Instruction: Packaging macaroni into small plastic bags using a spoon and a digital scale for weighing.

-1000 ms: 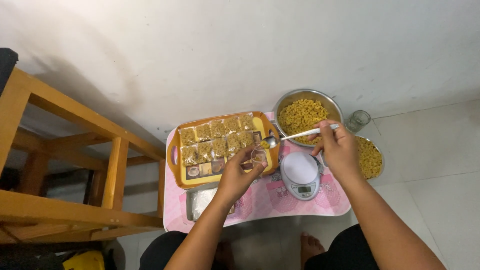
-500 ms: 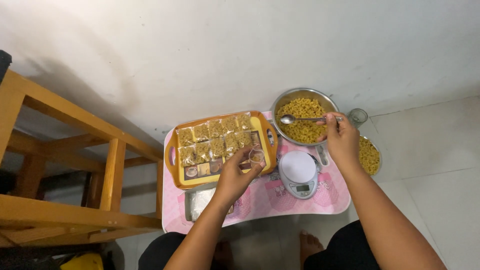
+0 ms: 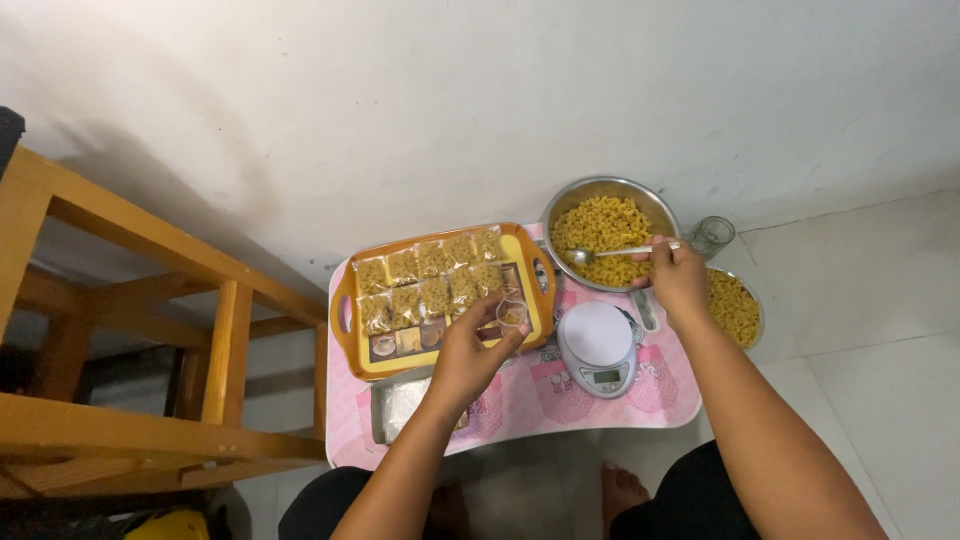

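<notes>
We're pinching a clear plastic bag (image 3: 511, 313) in left hand (image 3: 468, 355) fingers over the orange tray (image 3: 345, 335). Right hand (image 3: 680, 282) fingers are gripping a metal spoon (image 3: 600, 253) in the round steel bowl (image 3: 560, 205) of pasta. Open desk (image 3: 530, 405) edge near us.

Both bare forearms are reaching forward from the bottom of the frame. The left hand (image 3: 470, 350) is hovering with fingers curled and thumb and fingertips pinching together. The right hand (image 3: 680, 282) is extending farther out, knuckles up, fingers closing in a grip, wrist bending slightly leftward. The two hands are staying well apart.
</notes>
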